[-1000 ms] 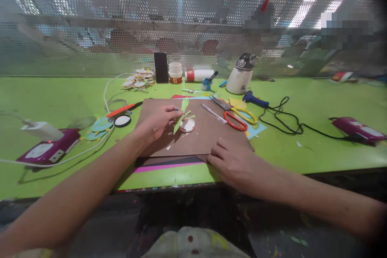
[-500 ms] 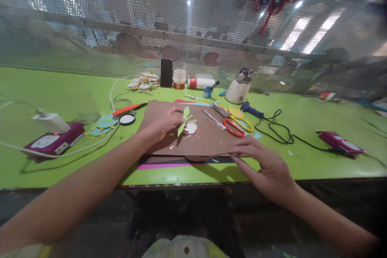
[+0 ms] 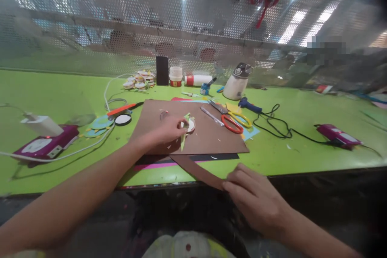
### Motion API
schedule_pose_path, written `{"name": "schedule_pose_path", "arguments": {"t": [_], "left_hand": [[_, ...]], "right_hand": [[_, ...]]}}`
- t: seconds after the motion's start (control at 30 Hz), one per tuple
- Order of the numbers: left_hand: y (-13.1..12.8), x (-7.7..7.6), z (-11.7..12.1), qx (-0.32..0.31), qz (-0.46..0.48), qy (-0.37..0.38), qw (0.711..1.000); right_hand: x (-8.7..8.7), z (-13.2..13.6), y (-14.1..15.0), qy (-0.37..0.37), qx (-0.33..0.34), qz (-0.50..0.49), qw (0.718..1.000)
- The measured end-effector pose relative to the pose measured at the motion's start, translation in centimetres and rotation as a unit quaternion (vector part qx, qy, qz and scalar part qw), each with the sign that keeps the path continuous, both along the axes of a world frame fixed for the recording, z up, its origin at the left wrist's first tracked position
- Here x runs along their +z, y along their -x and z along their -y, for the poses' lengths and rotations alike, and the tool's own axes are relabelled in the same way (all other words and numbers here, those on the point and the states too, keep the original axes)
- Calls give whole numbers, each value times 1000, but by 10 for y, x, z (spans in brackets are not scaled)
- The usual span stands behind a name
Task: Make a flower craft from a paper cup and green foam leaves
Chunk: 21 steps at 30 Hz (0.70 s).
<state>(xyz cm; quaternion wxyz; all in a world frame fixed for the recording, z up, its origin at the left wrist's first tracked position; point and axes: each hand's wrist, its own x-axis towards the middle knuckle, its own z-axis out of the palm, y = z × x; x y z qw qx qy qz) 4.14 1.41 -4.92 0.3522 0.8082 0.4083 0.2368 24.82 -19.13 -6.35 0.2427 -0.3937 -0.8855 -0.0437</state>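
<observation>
My left hand (image 3: 173, 130) is closed over the brown sheet, pinching a light green paper cutout (image 3: 183, 142) shaped like a leafy stem. Fingers partly cover the cutout, which lies beside a small white disc (image 3: 191, 125). Nearer to me, my right hand (image 3: 255, 193) pinches the end of a brown paper strip (image 3: 201, 172). The strip slants up from my fingers to the front edge of the brown sheet (image 3: 220, 141), and its far end is hidden beneath. Red-and-yellow-handled scissors (image 3: 231, 119) and a slim white pen-like tool (image 3: 211, 116) lie on the sheet's right part.
A blue glue gun (image 3: 250, 106) trails a black cord to a purple power block (image 3: 338, 136). Leftward are an orange cutter (image 3: 122, 110), a round black-rimmed piece (image 3: 123, 119) and another power block (image 3: 48, 145). At the back stand a phone (image 3: 162, 71) and a white bottle (image 3: 236, 84).
My right hand has moved down toward me, drawing the brown strip out over the table's front edge. My left hand has lowered, and the green cutout has dropped with it.
</observation>
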Motion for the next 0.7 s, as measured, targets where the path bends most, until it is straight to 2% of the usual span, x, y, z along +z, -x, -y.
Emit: {"name": "schedule_pose_path", "arguments": {"t": [0.07,0.17,0.3,0.37,0.4,0.47,0.57,0.63,0.7], "left_hand": [[-1,3,4,-7,-29,-21,999],[0,8,3,6,-17,-46,999],[11,20,-2,52,53,-77,994],[22,25,6,64,103,-72,990],[28,26,15,62,114,-65,989],[39,22,45,54,70,-72,993],[48,1,106,24,6,-70,997],[47,-18,144,23,4,-93,995],[42,-36,170,66,19,-75,995]], "right_hand": [[-14,1,12,-7,-4,-11,1000],[-28,-9,30,-22,-12,-32,999],[-31,-25,43,-25,-35,-70,997],[-28,-26,46,-8,-35,-83,996],[-27,-24,46,6,-27,-88,996],[-22,-17,43,46,-2,-104,993],[-13,-15,21,77,2,-128,989],[-7,-28,-6,24,-72,-125,989],[0,-55,-39,5,-156,-120,980]]}}
